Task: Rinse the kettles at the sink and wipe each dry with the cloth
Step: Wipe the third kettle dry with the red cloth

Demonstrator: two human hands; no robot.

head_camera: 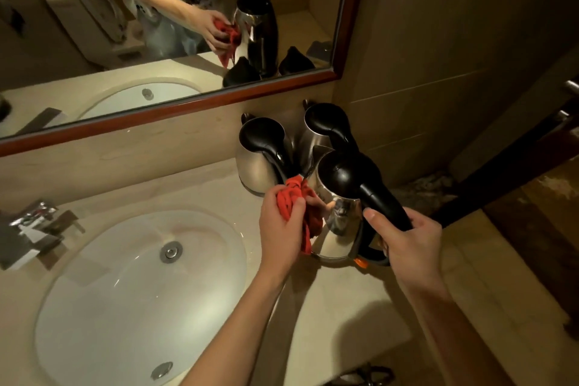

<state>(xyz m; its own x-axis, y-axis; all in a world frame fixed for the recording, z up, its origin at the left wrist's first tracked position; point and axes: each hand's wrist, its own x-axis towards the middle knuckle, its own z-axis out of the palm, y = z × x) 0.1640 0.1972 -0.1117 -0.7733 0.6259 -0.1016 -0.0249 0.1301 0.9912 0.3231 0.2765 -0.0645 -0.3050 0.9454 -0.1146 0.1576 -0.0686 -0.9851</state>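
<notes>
A: What are the fingers doing?

B: The right hand has its fingers curled round the black handle of the near kettle, thumb lying along the top of the grip. The left hand clutches a bunched red cloth, fingers wrapped tight on it, and presses it against the kettle's steel side, just beyond the fingertips of that hand.

A: Where does that kettle stand?

B: On the pale countertop, upright, between the two hands. An orange switch shows at its base, below the right fingers.

A: And the others?

B: Two more. The left kettle sits just past the left knuckles, near the cloth; I cannot tell whether the cloth touches it. The far kettle is behind the held one, close to the wall. All three crowd together.

A: Any brand or writing?

B: None that I can read; the steel shows only reflections.

A: Room to move?

B: To the left of the left hand lies the oval sink, its drain well apart from the fingers, with a chrome tap at the far left edge. Bare counter runs toward the person beneath both forearms. To the right of the right hand the counter ends at a tiled wall and a dark edge. Above, the wood-framed mirror repeats both hands on the kettle.
</notes>
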